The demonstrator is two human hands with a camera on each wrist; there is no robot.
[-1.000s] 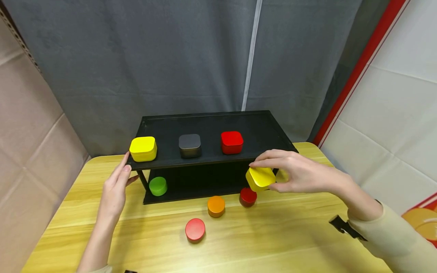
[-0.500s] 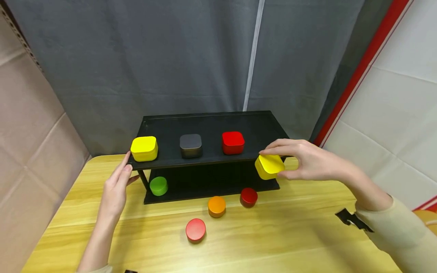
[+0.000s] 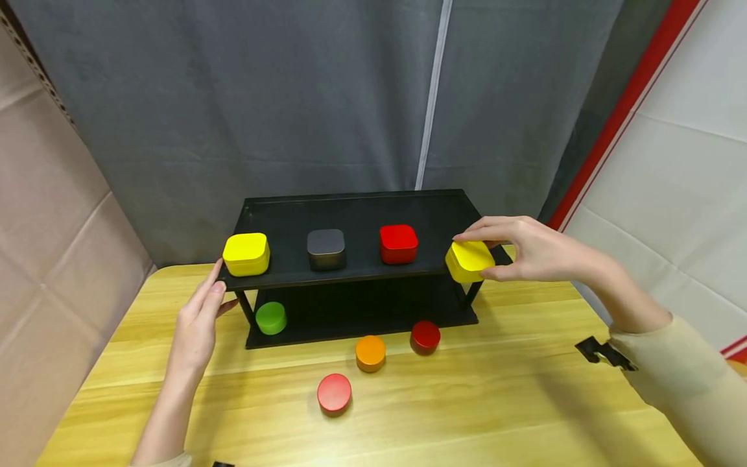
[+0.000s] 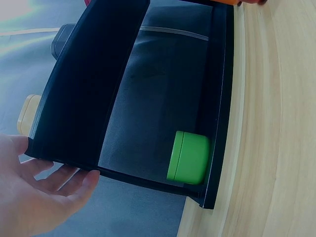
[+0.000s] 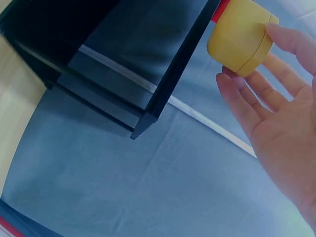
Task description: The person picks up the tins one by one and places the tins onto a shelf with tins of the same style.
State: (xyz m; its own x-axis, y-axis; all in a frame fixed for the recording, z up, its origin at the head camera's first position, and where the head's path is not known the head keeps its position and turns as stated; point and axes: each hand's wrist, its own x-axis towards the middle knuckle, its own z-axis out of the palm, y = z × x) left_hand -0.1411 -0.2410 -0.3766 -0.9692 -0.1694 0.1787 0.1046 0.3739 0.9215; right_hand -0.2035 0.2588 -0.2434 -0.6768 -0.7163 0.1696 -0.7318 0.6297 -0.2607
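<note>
My right hand point(image 3: 533, 250) pinches a rounded-square yellow box point(image 3: 469, 261) between thumb and fingertips at the right front edge of a two-tier black rack point(image 3: 356, 206). In the right wrist view this lidded box point(image 5: 242, 37) is beside the upper tier's edge; whether it touches is unclear. My left hand point(image 3: 195, 324) holds the rack's left front corner, fingers against its end in the left wrist view. Along the upper tier stand another yellow box point(image 3: 246, 255), a dark grey box point(image 3: 325, 250) and a red box point(image 3: 398, 244). A round green box point(image 3: 271, 318) sits on the lower tier.
On the wooden table point(image 3: 467, 415) before the rack lie a dark red round box point(image 3: 425, 337), an orange round box point(image 3: 370, 353) and a lighter red round box point(image 3: 334, 394). A grey curtain point(image 3: 292, 104) hangs behind, with pale walls at both sides.
My right hand has raised the yellow box, moving right and back, from before the lower tier to the upper tier's front edge. My left hand stays at the rack's corner.
</note>
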